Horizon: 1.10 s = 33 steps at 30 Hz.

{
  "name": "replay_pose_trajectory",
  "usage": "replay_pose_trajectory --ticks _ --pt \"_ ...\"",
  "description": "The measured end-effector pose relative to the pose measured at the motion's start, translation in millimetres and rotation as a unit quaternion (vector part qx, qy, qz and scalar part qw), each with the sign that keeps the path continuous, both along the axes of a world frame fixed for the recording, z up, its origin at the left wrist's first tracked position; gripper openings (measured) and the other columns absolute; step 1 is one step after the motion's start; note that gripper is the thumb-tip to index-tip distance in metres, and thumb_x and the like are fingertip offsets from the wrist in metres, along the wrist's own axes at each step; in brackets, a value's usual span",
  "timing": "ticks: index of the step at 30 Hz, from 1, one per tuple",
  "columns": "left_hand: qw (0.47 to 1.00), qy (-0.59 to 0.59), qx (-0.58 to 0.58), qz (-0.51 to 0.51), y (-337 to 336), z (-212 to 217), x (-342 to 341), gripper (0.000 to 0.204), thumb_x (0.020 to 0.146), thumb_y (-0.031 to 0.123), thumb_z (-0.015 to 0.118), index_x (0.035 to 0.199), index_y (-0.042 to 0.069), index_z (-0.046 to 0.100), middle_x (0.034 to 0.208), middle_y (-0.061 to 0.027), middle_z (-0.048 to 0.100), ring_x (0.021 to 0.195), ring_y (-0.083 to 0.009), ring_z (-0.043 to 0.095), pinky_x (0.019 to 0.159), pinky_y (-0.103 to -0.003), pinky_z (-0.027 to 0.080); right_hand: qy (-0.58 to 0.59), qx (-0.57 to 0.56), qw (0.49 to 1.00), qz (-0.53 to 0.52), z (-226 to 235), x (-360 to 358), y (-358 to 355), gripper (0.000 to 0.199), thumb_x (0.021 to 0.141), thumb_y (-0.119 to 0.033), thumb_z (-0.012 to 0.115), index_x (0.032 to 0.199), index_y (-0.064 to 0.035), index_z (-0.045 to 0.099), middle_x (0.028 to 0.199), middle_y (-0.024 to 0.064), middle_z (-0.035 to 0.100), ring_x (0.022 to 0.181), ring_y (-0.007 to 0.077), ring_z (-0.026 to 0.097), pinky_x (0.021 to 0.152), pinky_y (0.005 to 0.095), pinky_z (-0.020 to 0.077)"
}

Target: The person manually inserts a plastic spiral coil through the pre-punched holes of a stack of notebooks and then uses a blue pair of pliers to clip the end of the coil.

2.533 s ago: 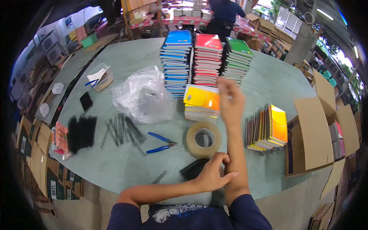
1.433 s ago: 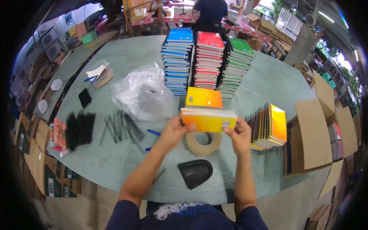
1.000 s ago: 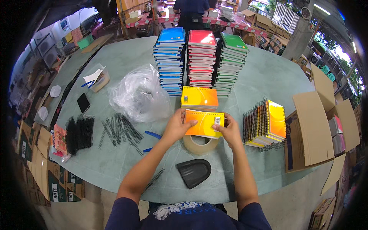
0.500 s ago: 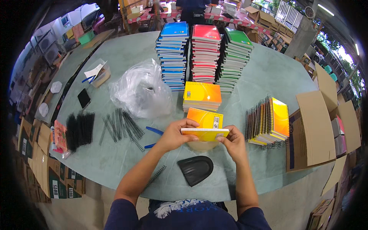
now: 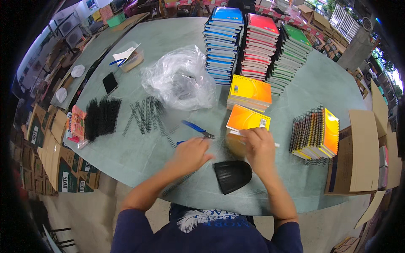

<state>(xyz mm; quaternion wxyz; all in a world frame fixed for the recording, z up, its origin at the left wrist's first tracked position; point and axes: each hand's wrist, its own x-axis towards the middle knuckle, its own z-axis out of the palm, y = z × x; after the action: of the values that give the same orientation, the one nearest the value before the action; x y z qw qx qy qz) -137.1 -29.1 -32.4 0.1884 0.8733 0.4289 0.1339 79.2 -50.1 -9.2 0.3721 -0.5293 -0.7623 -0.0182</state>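
Two bare hands are over the desk (image 5: pixel 325 80), and a black moulded block (image 5: pixel 233 176) lies nearest, at six o'clock from an orange-yellow notebook (image 5: pixel 245 117). The left hand (image 5: pixel 190 156), blurred, is at eight, beside blue-handled pliers (image 5: pixel 195 126); I can't tell whether its fingers hold anything. The right hand (image 5: pixel 260 147) seems to pinch the notebook's near edge. The notebook looks light and bendy, glossy-covered, its pages apt to fan; I'd hold both short ends. Half a second ago both hands gripped there; now the left is away. Beyond, at twelve, sits a yellow pile (image 5: pixel 250 89), then taller blue (image 5: pixel 223 46), red and green stacks.
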Motion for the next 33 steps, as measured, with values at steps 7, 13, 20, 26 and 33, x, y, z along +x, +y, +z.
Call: replay_pose_trajectory --ticks 7,13,20,26,33 --pt "0.976 -0.104 -0.191 0.028 -32.9 -23.9 -55.5 0.026 0.077 0.016 0.07 0.096 0.003 0.057 0.081 -0.011 0.06 0.073 -0.0267 0.06 0.07 -0.034 0.049 -0.004 -0.086 0.996 -0.001 4.0 -5.8 12.2 0.019 0.07 0.002 0.063 0.088 -0.0064 0.061 0.073 0.0118 0.061 0.07 0.0297 0.058 0.063 0.0395 0.0423" --pt "0.892 -0.399 -0.212 0.02 -4.1 -11.9 -35.6 0.027 0.073 -0.004 0.071 0.098 0.002 0.062 0.088 -0.005 0.062 0.082 -0.0115 0.059 0.075 -0.025 0.05 -0.026 -0.084 0.996 0.019 4.9 -5.6 8.5 0.039 0.059 0.001 0.065 0.097 -0.0088 0.061 0.078 0.0076 0.063 0.075 0.0262 0.06 0.067 0.0389 0.0422" --pt "0.804 -0.533 -0.265 -0.006 5.1 -19.2 -15.8 0.021 0.071 -0.007 0.071 0.09 0.0 0.064 0.093 -0.0053 0.06 0.083 -0.0122 0.059 0.075 -0.024 0.05 -0.015 -0.079 0.996 0.037 5.9 -5.8 8.1 0.034 0.065 -0.004 0.064 0.099 -0.009 0.062 0.08 0.007 0.065 0.073 0.0244 0.062 0.067 0.0376 0.0428" --pt "0.957 -0.184 0.091 -0.204 -14.4 -6.2 -3.1 0.028 0.072 0.007 0.073 0.098 0.012 0.065 0.095 -0.0102 0.058 0.075 -0.023 0.058 0.064 -0.033 0.048 -0.001 -0.075 0.996 0.04 5.0 -4.5 10.9 0.027 0.068 -0.004 0.062 0.095 -0.0087 0.063 0.08 0.0073 0.065 0.073 0.0243 0.061 0.066 0.038 0.0431" --pt "0.992 0.029 -0.1 0.077 -27.6 -22.7 -8.3 0.034 0.077 0.023 0.066 0.109 0.015 0.058 0.09 -0.0133 0.051 0.088 -0.0322 0.054 0.068 -0.04 0.046 0.009 -0.071 0.997 0.023 3.3 -11.2 15.7 0.016 0.072 -0.006 0.064 0.088 -0.0074 0.062 0.077 0.0078 0.064 0.073 0.0262 0.061 0.066 0.0387 0.0437"
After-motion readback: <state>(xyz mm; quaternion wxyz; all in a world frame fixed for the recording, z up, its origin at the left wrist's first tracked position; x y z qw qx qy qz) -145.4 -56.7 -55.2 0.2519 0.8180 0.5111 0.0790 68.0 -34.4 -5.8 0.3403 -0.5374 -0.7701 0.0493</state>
